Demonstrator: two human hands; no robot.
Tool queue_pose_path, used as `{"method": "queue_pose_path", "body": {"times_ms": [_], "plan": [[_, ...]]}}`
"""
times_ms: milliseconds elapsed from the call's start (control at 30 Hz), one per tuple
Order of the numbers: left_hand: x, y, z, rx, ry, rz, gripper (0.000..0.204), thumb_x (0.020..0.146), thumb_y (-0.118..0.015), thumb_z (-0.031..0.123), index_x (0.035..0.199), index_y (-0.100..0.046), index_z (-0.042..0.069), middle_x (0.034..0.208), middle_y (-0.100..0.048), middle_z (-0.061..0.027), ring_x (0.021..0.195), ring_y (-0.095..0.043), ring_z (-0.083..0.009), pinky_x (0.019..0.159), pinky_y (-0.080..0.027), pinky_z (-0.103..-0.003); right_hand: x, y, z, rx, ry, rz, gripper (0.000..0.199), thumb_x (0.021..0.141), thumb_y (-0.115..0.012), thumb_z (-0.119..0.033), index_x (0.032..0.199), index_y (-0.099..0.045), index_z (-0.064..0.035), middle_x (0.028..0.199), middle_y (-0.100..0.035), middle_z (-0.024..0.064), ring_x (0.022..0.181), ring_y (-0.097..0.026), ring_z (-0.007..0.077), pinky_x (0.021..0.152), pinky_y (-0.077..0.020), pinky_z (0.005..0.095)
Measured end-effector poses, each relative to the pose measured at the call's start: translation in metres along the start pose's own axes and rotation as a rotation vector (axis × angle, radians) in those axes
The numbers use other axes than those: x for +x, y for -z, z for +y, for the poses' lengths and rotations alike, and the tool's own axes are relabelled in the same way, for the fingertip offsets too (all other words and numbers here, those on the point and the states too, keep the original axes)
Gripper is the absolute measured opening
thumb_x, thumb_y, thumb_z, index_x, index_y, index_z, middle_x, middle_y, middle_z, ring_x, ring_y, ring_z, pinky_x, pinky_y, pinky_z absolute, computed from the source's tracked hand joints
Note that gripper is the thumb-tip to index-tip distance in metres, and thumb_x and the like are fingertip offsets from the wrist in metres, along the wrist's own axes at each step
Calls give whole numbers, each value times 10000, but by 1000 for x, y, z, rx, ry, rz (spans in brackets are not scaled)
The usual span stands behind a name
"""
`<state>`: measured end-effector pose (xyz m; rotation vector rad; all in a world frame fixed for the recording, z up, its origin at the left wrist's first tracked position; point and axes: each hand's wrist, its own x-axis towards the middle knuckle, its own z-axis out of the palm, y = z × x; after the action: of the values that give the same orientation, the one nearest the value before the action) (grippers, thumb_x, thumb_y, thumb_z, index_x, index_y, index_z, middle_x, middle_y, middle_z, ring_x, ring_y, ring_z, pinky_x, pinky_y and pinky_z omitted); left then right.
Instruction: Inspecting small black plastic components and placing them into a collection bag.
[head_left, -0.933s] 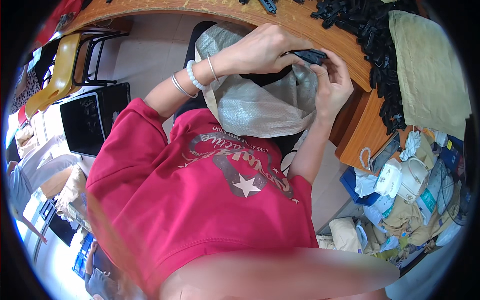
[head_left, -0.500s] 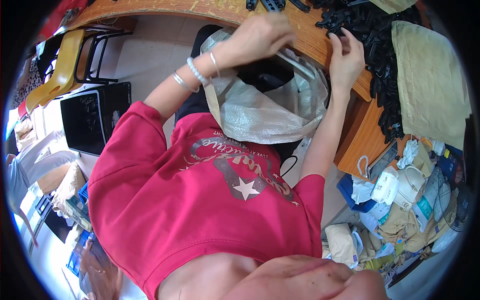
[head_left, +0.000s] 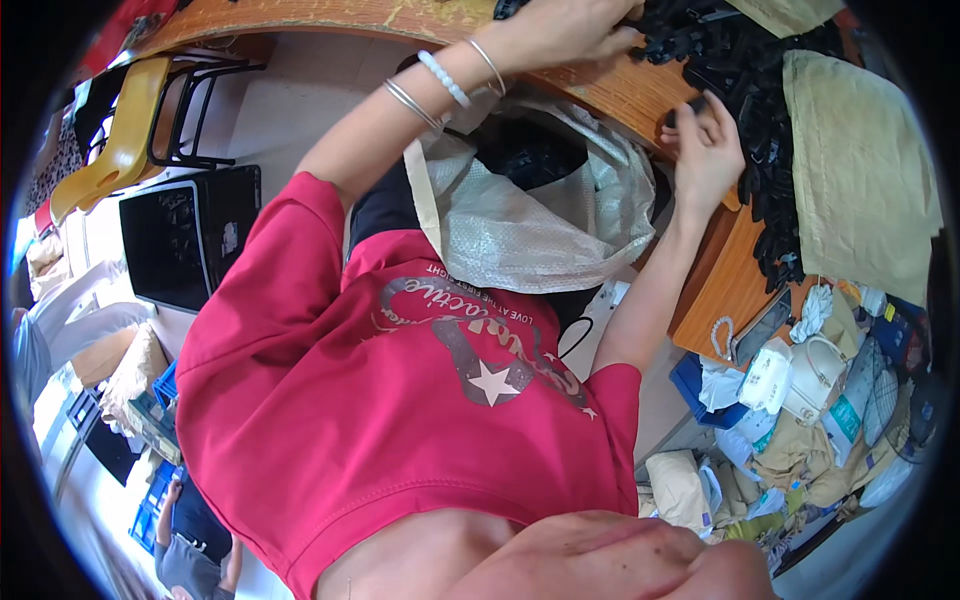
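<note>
At the table's edge my right hand [head_left: 708, 155] is closed, with a small black plastic part [head_left: 690, 110] pinched between thumb and fingers. My left hand [head_left: 585, 35] reaches over the wooden table [head_left: 620, 95] to the near side of a heap of black plastic parts [head_left: 755, 70]. Its fingertips are blurred and partly cut off by the frame, so what they hold does not show. Below both hands, a white woven sack [head_left: 540, 245] gapes at my lap, with dark pieces inside it.
Tan cloth sacking [head_left: 860, 170] lies right of the heap. A beaded bracelet [head_left: 722, 337], a white handbag [head_left: 815, 375] and a blue bin [head_left: 700, 390] are at the lower right. Leftward stand a yellow chair [head_left: 135, 145] and a black crate [head_left: 165, 240]. Another person [head_left: 195, 550] is at the lower left.
My left hand has moved from above the sack up and right to the heap. My right hand has dropped slightly, and a black plastic part now shows in its fingers.
</note>
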<state>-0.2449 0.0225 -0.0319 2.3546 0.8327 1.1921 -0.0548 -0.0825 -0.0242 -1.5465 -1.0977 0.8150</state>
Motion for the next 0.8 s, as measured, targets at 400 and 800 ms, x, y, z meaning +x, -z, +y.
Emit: {"method": "queue_pose_path", "body": {"times_ms": [400,800], "plan": [[-36,-18,43,-617,463,-49,325,888,-640,208,1087,-631,-48,880,-687,-119,810,-665,-140,726,-528,-244,-44,-20,-15,420,62,17,203,816,-656,47,1010,-628,98,930,-663,147,798,-664,180,743,-551,283],[-50,4,65,-280,122,-82,371,796,-721,187,1122,-635,34,854,-681,-134,689,-661,-201,600,-503,-285,-45,-18,-17,397,214,-63,332,753,-707,70,1076,-629,49,980,-609,86,828,-596,125,767,-502,236]]}}
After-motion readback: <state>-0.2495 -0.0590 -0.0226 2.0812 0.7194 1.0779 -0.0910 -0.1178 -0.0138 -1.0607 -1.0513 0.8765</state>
